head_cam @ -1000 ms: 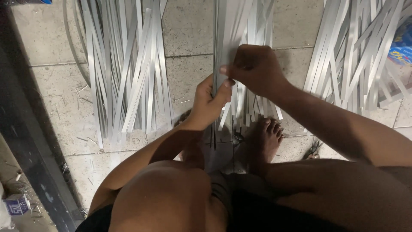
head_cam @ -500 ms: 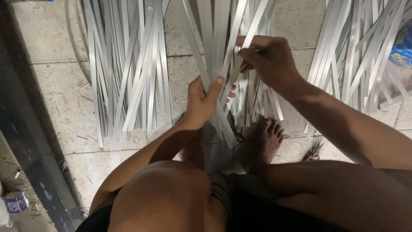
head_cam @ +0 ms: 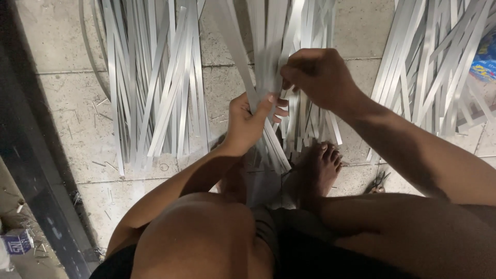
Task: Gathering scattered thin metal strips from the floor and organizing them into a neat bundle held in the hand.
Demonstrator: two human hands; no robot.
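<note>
The floor (head_cam: 62,103) is tiled, with fine debris scattered on it. Three lots of flat silver strips lie on it, and places here are given relative to the centre bundle (head_cam: 289,31), which runs away from the person. A left pile (head_cam: 155,77) lies well apart to its left; a right pile (head_cam: 434,62) lies well apart to its right, with a blue packet (head_cam: 485,57) at that pile's far edge. A dark rail (head_cam: 36,170) runs down the floor left of the left pile.

The near end of the centre bundle passes under the person's bare foot (head_cam: 320,170), which appears to pin it.

The left hand (head_cam: 248,121) is closed around several strips low on the bundle, thumb pressed across them. The right hand (head_cam: 318,75) sits just above and to the right, its grip pinching one strip (head_cam: 232,36) that slants away up to the left; the strip is blurred there, so the exact finger contact cannot be told.

Risks, as judged:
- Strip edges look thin; a slide through either bare grip could cut the fingers.
- The loose strip, if it slips from the pinch, could spring back toward the hands.
- The foot rests on strip ends; a shift of the bundle could nick the toes.
- Strips crossing in the bundle could snag and drag neighbours out of order.
</note>
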